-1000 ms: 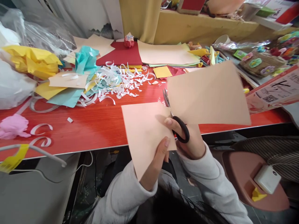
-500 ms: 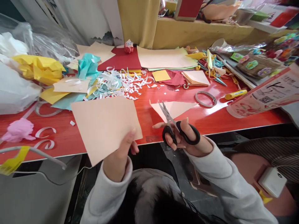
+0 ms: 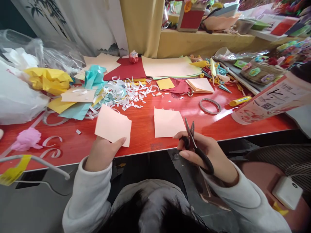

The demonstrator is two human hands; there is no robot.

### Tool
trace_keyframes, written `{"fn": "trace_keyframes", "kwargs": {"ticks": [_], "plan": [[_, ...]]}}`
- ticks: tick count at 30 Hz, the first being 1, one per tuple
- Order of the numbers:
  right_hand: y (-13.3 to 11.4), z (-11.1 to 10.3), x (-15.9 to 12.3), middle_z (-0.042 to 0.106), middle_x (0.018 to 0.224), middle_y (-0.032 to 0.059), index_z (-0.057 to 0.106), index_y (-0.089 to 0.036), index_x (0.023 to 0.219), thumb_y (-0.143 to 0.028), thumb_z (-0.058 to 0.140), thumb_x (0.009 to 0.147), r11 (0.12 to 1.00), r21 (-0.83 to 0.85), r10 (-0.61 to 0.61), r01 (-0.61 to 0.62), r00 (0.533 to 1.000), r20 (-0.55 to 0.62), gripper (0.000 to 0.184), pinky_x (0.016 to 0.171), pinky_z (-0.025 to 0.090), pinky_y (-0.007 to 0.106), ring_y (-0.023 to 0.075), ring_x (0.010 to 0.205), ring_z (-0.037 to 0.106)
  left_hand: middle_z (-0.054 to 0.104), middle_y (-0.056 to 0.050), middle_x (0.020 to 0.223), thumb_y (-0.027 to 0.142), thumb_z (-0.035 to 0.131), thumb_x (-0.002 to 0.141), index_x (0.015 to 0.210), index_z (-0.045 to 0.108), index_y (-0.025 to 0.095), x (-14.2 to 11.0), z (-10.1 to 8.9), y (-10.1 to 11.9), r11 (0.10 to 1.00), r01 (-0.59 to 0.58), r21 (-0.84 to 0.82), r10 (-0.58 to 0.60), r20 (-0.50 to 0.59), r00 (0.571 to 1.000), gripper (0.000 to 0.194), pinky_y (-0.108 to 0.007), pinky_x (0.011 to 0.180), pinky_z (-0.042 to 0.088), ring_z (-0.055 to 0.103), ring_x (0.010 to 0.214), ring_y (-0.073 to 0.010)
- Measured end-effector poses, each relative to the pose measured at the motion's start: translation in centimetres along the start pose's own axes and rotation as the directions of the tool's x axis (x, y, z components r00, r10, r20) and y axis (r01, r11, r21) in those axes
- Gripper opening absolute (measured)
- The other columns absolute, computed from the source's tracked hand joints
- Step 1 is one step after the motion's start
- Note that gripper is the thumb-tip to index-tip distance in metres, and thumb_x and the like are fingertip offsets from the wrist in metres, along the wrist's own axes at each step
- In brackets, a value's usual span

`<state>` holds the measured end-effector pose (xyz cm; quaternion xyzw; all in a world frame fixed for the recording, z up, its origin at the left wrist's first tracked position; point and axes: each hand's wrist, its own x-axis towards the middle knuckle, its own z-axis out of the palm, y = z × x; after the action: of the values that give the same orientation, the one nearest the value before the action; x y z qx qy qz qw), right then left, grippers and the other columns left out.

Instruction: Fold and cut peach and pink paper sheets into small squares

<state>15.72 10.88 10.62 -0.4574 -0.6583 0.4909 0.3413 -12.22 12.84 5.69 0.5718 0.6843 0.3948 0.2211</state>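
Cup [image 3: 269, 98] black-capped, contents hidden; left fingers [image 3: 119, 143] pinch peach paper [image 3: 113, 124]; right fingers [image 3: 191, 157] hold scissors [image 3: 192, 141].

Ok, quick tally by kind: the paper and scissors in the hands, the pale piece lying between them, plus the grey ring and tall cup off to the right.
Pale paper pieces: 2, one in the left hand, one on the table
Scissors: 1, in the right hand
Grey ring: 1
Tall cup: 1
Total: 5
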Motion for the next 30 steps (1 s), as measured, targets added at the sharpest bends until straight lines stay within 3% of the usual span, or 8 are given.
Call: {"fn": "trace_keyframes", "kwargs": {"ticks": [5,11,13,17,20,23,26,30], "plan": [[1.0,-0.5,0.7,0.058,0.072,0.0007,0.06,-0.02,0.1,-0.034,0.071,0.07,0.982,-0.185,-0.084,0.046,0.976,-0.2,0.035,0.055,0.043,0.024,0.0122,0.06,0.051,0.021,-0.021,0.145,0.036,0.077,0.052,0.143,0.004,0.013,-0.5,0.7,0.6,0.938,-0.103,0.331,0.179,-0.207,0.962,0.119,-0.056,0.103,0.027,0.026,0.13,-0.0396],[1.2,-1.3,-0.3,0.053,0.068,-0.0018,0.06,-0.021,0.097,-0.031,0.072,0.07,0.99,-0.131,-0.086,0.055,0.967,-0.239,0.031,0.051,0.039,0.022,0.0105,0.057,0.047,0.003,-0.015,0.15,0.053,0.057,0.074,0.142,-0.004,0.019,-2.5,0.7,2.0,0.862,-0.021,0.506,0.238,-0.369,0.898,0.097,-0.064,0.097,0.012,0.006,0.133,-0.0451],[1.4,-1.3,-0.5,0.052,0.067,-0.0023,0.061,-0.021,0.095,-0.031,0.072,0.069,0.992,-0.117,-0.076,0.047,0.963,-0.259,0.03,0.052,0.038,0.022,0.0103,0.057,0.046,0.01,-0.013,0.149,0.05,0.051,0.08,0.142,0.008,0.023,-3.1,1.5,3.1,0.87,-0.067,0.489,0.287,-0.39,0.875,0.08,-0.062,0.097,0.014,0.008,0.133,-0.0433],[1.5,-1.0,-0.7,0.052,0.069,-0.0023,0.061,-0.022,0.095,-0.032,0.071,0.07,0.995,-0.074,-0.089,0.068,0.941,-0.327,0.029,0.054,0.039,0.022,0.0108,0.06,0.047,0.055,-0.017,0.115,0.046,0.047,0.084,0.114,0.053,0.016,-3.1,5.7,6.5,0.839,-0.274,0.469,0.382,-0.149,0.912,0.044,-0.056,0.094,0.027,0.042,0.114,-0.0368],[1.1,-0.7,-0.9,0.051,0.068,-0.0025,0.062,-0.021,0.094,-0.033,0.07,0.071,0.994,-0.056,-0.111,0.098,0.933,-0.343,0.027,0.056,0.04,0.022,0.0106,0.059,0.046,0.056,-0.025,0.101,0.047,0.047,0.083,0.103,0.057,0.005,-1.8,9.2,8.9,0.853,-0.212,0.477,0.229,0.023,0.973,0.047,-0.056,0.083,0.032,0.045,0.103,-0.0411],[0.8,-1.0,-1.0,0.051,0.069,-0.0019,0.061,-0.021,0.096,-0.035,0.068,0.073,0.992,-0.061,-0.128,0.113,0.926,-0.354,0.028,0.057,0.041,0.023,0.011,0.06,0.047,0.056,-0.024,0.098,0.032,0.051,0.083,0.093,0.058,0.007,-0.3,10.5,9.7,0.884,-0.202,0.422,0.171,0.111,0.979,0.027,-0.053,0.081,0.033,0.046,0.102,-0.0407],[0.6,-2.1,-0.4,0.056,0.083,0.0016,0.056,-0.022,0.107,-0.035,0.069,0.072,0.979,-0.161,-0.178,0.126,0.914,-0.365,0.039,0.063,0.045,0.026,0.0149,0.074,0.054,0.062,-0.013,0.082,0.024,0.049,0.083,0.082,0.058,0.014,0.3,9.0,9.5,0.912,-0.28,0.301,0.205,0.259,0.944,0.012,-0.042,0.075,0.038,0.056,0.085,-0.0306],[0.1,-3.3,1.0,0.056,0.108,0.0067,0.051,-0.023,0.11,-0.03,0.075,0.064,0.935,-0.303,-0.257,0.183,0.94,-0.225,0.053,0.075,0.046,0.032,0.0207,0.098,0.053,0.059,0.002,0.062,0.021,0.056,0.078,0.063,0.054,0.021,-0.1,5.2,9.5,0.919,-0.39,0.055,0.301,0.541,0.785,0.015,-0.024,0.057,0.038,0.056,0.061,-0.0154]]}}
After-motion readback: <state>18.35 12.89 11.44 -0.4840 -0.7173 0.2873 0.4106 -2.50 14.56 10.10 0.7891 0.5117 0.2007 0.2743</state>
